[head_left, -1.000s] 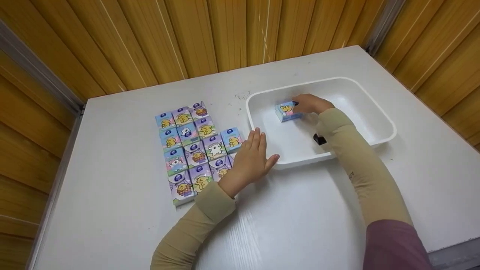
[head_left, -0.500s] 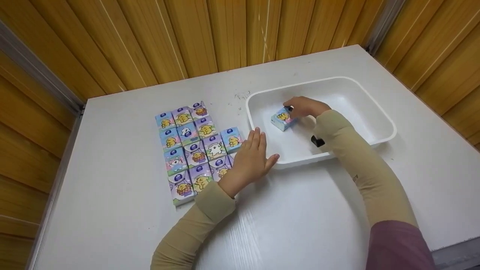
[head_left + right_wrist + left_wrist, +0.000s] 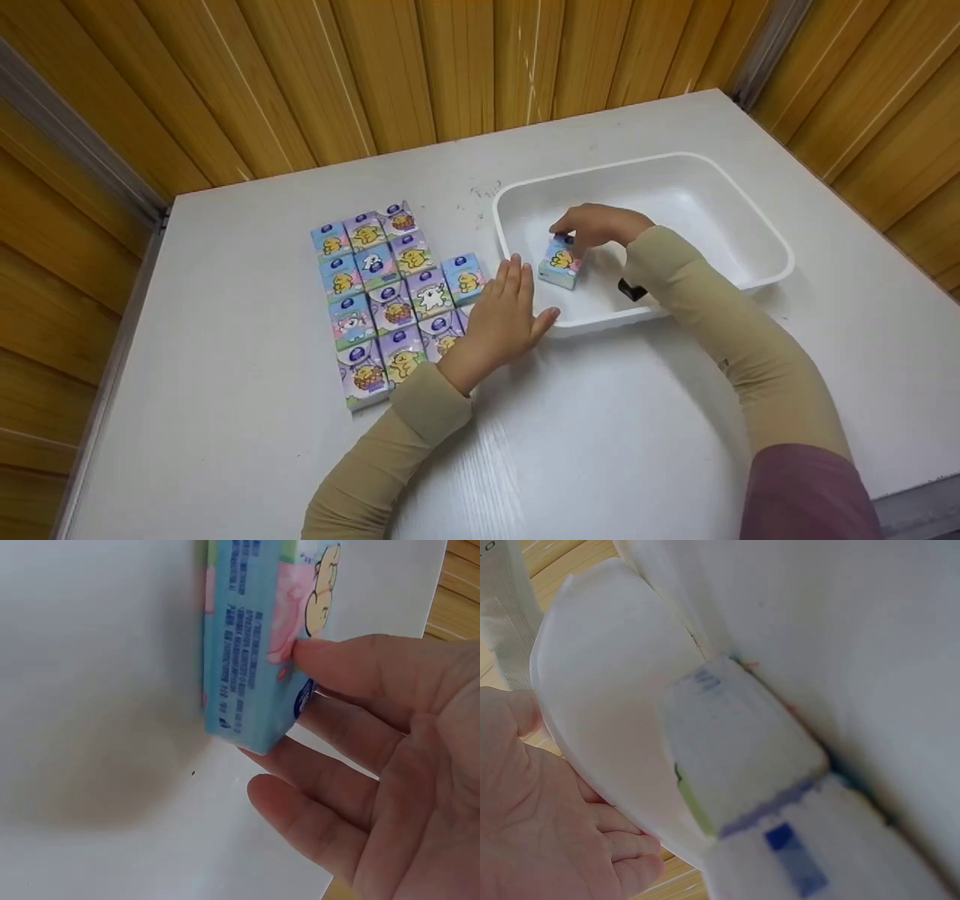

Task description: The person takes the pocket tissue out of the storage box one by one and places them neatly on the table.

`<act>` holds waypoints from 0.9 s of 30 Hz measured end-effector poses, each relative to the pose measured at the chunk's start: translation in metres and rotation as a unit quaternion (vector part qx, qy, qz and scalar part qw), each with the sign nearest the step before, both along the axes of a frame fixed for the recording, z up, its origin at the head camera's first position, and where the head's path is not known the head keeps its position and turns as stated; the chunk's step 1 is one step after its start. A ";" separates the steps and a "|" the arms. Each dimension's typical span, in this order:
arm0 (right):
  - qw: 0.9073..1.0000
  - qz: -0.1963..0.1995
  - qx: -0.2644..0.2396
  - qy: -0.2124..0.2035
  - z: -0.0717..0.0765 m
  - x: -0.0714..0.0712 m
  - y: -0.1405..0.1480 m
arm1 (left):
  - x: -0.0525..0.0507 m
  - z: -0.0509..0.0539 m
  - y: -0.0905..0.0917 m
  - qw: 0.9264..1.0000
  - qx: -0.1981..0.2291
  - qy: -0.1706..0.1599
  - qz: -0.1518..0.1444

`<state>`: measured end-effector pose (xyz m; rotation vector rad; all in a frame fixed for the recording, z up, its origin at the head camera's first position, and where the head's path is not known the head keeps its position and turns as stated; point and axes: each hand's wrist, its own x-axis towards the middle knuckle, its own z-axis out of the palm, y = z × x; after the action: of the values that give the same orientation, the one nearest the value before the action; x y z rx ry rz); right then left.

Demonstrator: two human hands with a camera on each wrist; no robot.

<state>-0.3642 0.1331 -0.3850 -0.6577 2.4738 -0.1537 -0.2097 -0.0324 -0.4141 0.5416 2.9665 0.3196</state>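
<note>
My right hand (image 3: 607,223) reaches into a white plastic tub (image 3: 697,217) and holds a small blue tissue pack (image 3: 557,268) near the tub's left wall. In the right wrist view the thumb presses the printed face of the pack (image 3: 247,652), with fingers behind its end. My left hand (image 3: 501,322) has straight fingers and lies beside the tub's left rim, fingertips at or very near it. Left of that hand, several similar tissue packs (image 3: 392,307) lie in a block of rows on the table. The left hand hides part of the block's right side.
One blue tissue pack (image 3: 464,276) sits at the block's right edge, close to the tub. A black wrist camera (image 3: 630,289) hangs under the right wrist, inside the tub. The white table (image 3: 225,360) meets wood-patterned walls (image 3: 450,67) at the back and sides.
My right hand has moved the tissue pack toward the tub's near left and turned it, so its end now faces the viewer. The left hand and the block of packs have stayed put.
</note>
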 end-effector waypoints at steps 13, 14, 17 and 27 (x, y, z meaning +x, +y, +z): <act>0.999 0.049 0.005 0.009 0.002 0.019 -0.007 | 0.000 -0.001 0.000 1.000 -0.013 0.013 -0.005; 0.999 0.052 0.004 0.009 0.004 0.021 -0.006 | 0.000 0.000 0.000 1.000 -0.014 0.013 -0.005; 0.999 0.045 -0.006 0.010 0.012 0.026 -0.001 | 0.000 0.000 0.001 1.000 -0.016 0.006 -0.002; 0.998 -0.023 -0.040 0.034 0.044 0.031 0.062 | 0.001 0.002 0.001 1.000 -0.007 -0.008 0.002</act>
<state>-0.3328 0.1947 -0.3407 -0.6490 2.5604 -0.2541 -0.2084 -0.0316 -0.4125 0.5279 2.9538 0.3011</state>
